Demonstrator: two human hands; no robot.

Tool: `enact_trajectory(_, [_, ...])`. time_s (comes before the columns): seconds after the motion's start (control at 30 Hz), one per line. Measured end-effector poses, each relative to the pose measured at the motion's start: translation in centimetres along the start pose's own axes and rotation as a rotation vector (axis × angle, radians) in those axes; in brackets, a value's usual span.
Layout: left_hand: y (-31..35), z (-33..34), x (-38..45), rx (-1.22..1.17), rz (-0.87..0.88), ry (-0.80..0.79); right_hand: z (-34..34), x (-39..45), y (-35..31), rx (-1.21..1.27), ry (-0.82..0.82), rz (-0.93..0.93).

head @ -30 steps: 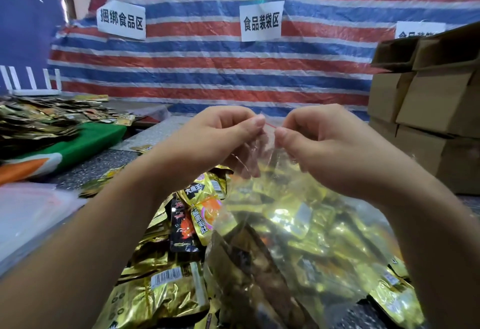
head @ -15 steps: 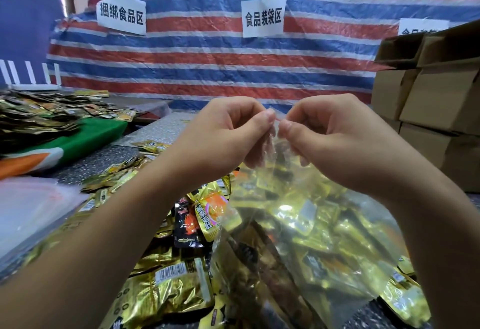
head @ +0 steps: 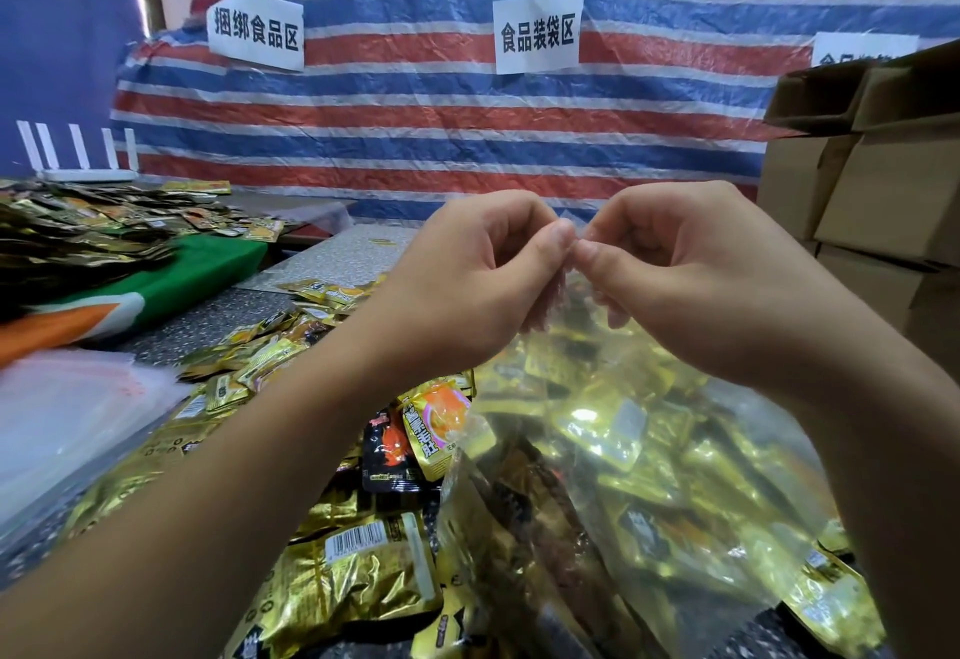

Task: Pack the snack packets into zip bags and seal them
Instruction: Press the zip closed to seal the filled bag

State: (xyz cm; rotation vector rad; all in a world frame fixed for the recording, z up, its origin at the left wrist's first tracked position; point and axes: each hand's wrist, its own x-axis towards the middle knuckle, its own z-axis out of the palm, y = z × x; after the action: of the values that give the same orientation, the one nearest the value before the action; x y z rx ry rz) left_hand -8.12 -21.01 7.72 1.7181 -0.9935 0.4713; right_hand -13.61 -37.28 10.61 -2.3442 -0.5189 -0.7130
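Loose snack packets (head: 358,570) crowded the desk (head: 208,315) beneath and left of the hands. Stacked cardboard boxes (head: 872,201) walled the right side. A bare strip of desk lay open behind, toward the striped tarp (head: 441,138).

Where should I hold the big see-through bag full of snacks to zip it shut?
Hold the zip bag by its top strip, from above, as the left hand and right hand do. That thin, flat edge suits pinching fingers; the bulging body below probably would not.

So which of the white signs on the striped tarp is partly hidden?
The rightmost sign. The cardboard boxes cover its lower edge, while the left sign and middle sign show whole.
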Motion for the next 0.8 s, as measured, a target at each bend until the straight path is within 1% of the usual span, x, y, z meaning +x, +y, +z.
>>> enact_trajectory(0.17, [-0.1,0.3,-0.1,0.047,0.041,0.036,0.1,-0.1,0.1,-0.045,0.015,-0.015])
enact_trajectory(0.43, [-0.2,0.3,-0.1,0.055,0.021,0.079,-0.7,-0.2,0.2,0.019,-0.026,0.023])
enact_trajectory(0.67, [0.3,0.6,-0.2,-0.024,0.024,0.121,-0.8,-0.2,0.2,-0.026,0.001,-0.003])
enact_trajectory(0.8, [0.4,0.5,-0.1,-0.171,-0.030,0.073,-0.9,-0.3,0.0,0.020,0.021,-0.012])
